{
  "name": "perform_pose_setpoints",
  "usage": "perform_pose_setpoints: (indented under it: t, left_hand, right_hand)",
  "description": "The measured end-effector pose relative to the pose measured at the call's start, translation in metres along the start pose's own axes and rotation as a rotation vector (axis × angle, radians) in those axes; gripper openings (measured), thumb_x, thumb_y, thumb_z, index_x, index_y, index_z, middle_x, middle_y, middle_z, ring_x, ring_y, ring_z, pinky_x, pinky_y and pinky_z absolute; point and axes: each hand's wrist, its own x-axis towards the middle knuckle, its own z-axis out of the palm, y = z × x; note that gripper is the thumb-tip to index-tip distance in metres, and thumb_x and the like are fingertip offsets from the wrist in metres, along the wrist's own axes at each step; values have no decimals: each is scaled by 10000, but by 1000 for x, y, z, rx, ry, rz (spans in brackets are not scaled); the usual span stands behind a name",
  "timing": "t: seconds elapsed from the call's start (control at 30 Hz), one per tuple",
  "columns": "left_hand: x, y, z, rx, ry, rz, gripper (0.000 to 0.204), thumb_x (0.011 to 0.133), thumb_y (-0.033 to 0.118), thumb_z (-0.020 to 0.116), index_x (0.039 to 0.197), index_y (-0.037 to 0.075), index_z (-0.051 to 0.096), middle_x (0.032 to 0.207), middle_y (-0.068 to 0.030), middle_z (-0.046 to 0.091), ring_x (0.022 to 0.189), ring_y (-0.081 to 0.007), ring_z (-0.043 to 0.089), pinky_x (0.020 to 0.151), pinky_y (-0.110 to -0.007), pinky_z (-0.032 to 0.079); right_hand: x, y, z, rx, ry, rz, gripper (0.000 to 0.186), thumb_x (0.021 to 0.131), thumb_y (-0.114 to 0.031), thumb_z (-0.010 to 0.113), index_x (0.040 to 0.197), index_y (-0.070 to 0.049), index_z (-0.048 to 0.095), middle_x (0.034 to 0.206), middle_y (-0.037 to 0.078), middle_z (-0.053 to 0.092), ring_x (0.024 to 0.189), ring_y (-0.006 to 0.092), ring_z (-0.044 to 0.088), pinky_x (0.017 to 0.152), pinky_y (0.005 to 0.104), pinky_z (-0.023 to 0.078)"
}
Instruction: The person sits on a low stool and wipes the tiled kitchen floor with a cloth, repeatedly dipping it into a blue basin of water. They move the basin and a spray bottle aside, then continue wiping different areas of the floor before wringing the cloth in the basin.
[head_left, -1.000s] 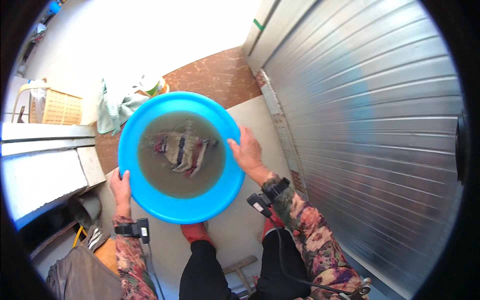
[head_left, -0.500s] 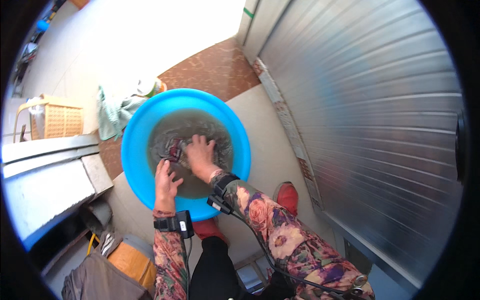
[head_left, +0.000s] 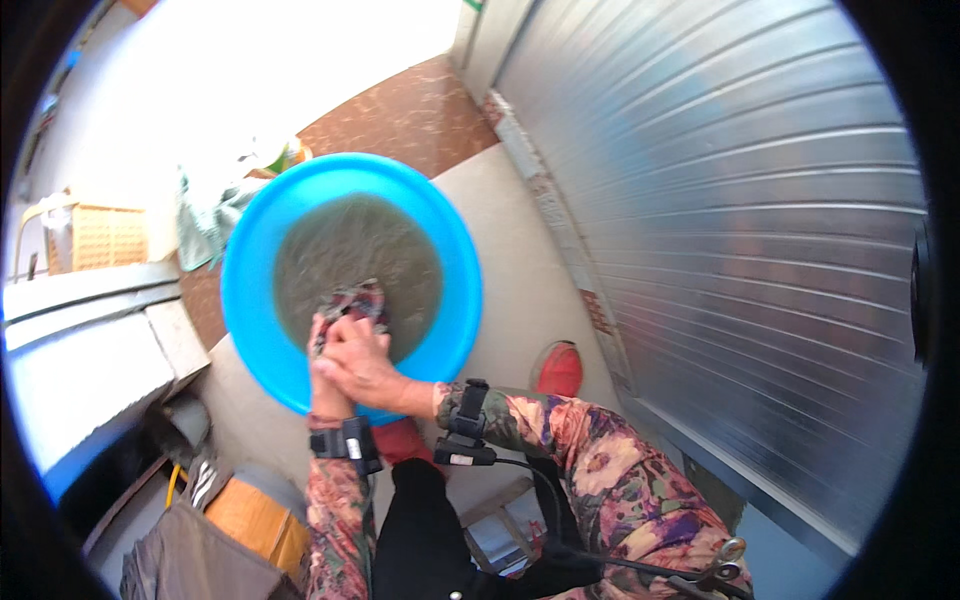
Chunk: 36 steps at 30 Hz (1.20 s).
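A wet cloth with a dark red and grey pattern (head_left: 362, 299) is bunched up at the near side of a round blue basin (head_left: 461, 270). Murky grey water (head_left: 350, 235) fills the basin's middle. My right hand (head_left: 366, 366) closes over the cloth from the right, fingers curled. Pressed against it on the left, my left hand (head_left: 325, 376) also grips the cloth, its fingers partly covered by the right. The cloth's far end sticks out beyond both hands.
A ribbed metal shutter door (head_left: 720, 250) rises at the right. Left of the basin are a pale green cloth (head_left: 203, 222), a woven basket (head_left: 108, 238) and a white ledge (head_left: 95, 370). An orange container (head_left: 258, 520) stands at lower left, beside my legs.
My hands have come together at the basin's near side, now closed on the bunched cloth. Earlier they were apart, the right one farther out over the water. The view has shifted slightly.
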Motion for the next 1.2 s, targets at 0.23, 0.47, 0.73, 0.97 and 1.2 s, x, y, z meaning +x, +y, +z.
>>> perform_pose_setpoints:
  t: [0.23, 0.47, 0.73, 0.97, 1.2]
  left_hand:
    - [1, -25, 43, 234, 362, 399, 248, 1003, 199, 486, 1179, 60, 592, 1198, -91, 623, 1127, -252, 574, 1021, -430, 435]
    - [-32, 7, 72, 1597, 901, 472, 473, 782, 60, 712, 1219, 56, 533, 1302, -177, 481, 1205, -302, 487, 1030, -415, 405]
    - [-13, 29, 117, 2102, 29, 680, 383, 670, 56, 729, 1042, 76, 641, 986, -124, 641, 981, -338, 599, 903, -421, 435]
    - [-47, 43, 133, 2119, 34, 698, 171, 686, 24, 703, 827, -4, 612, 718, -127, 488, 670, -280, 511, 591, -368, 400]
    - [-71, 31, 137, 1086, 220, 711, 239, 755, -81, 638, 971, 22, 652, 1009, -56, 631, 925, -177, 618, 873, -301, 493]
  right_hand:
    - [59, 65, -26, -565, 159, 129, 154, 815, -272, 625, 868, -134, 667, 1053, 138, 493, 968, 367, 486, 744, 532, 443]
    - [60, 55, -95, -126, -124, -94, 122, 884, -208, 620, 911, -90, 599, 870, 108, 581, 915, 321, 564, 772, 445, 413]
    - [60, 11, -93, -34, -404, -396, 163, 823, -135, 633, 985, -152, 624, 916, 61, 595, 976, 303, 581, 770, 440, 374]
    - [44, 44, -109, -427, -456, -182, 217, 816, -72, 612, 1012, -167, 618, 1011, 83, 575, 1054, 288, 557, 795, 503, 372]
    - [48, 53, -102, -378, -176, -28, 150, 798, -8, 567, 899, -115, 596, 940, 137, 615, 939, 384, 588, 714, 536, 445]
